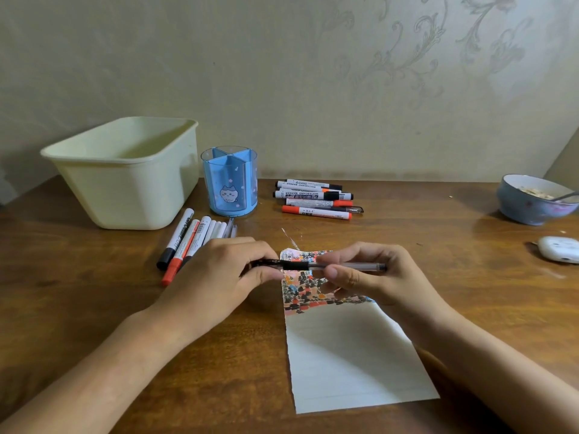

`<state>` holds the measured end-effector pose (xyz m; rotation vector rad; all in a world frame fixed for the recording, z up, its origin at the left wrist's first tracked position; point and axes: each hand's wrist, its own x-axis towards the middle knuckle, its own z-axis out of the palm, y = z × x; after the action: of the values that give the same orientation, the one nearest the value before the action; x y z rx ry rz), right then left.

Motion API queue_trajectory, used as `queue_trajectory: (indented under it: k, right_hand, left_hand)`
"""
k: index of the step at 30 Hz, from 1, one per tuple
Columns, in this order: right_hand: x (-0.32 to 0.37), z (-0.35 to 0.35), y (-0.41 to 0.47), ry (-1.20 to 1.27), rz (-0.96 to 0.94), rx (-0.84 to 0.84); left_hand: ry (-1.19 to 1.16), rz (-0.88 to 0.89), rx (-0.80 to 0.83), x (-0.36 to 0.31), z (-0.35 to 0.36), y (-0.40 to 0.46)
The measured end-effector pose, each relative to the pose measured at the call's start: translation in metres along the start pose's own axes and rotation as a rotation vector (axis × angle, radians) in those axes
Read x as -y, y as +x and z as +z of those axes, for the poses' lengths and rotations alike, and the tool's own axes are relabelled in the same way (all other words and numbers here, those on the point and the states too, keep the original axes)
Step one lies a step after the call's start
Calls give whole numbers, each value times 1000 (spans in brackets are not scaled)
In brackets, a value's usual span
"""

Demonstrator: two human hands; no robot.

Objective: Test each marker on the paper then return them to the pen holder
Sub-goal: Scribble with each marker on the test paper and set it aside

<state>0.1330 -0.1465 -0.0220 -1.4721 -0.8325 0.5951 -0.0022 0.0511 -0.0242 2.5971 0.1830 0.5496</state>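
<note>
**Pen held level over the marked paper**

A clear-barrelled pen with a black cap (pixel 316 265) lies horizontal above the white paper's (pixel 351 355) scribbled top. The left hand (pixel 219 277) pinches its capped end in a closed grip; the right hand (pixel 372 277) pinches the barrel. The blue divided pen holder (pixel 230 183) stands behind on the brown wooden surface (pixel 438 227), markers lying on either side.

A home room: floral wallpaper (pixel 438 57) behind a wooden table (pixel 94 292) bearing a food bowl (pixel 529 205).

Head-worn camera looks forward and down, close over the table (pixel 94 308).
</note>
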Motion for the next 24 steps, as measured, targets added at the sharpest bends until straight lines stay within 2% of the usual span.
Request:
queue_trajectory:
  k: [10, 18, 24]
  right_hand:
    - [-2, 1, 0, 39, -36, 16]
    - [6, -1, 5, 81, 63, 15]
    - [2, 0, 4, 37, 48, 23]
  left_hand:
    - [23, 34, -23, -7, 0, 0]
    - [4, 83, -26, -11, -11, 1]
    - [61, 141, 60, -16, -7, -2]
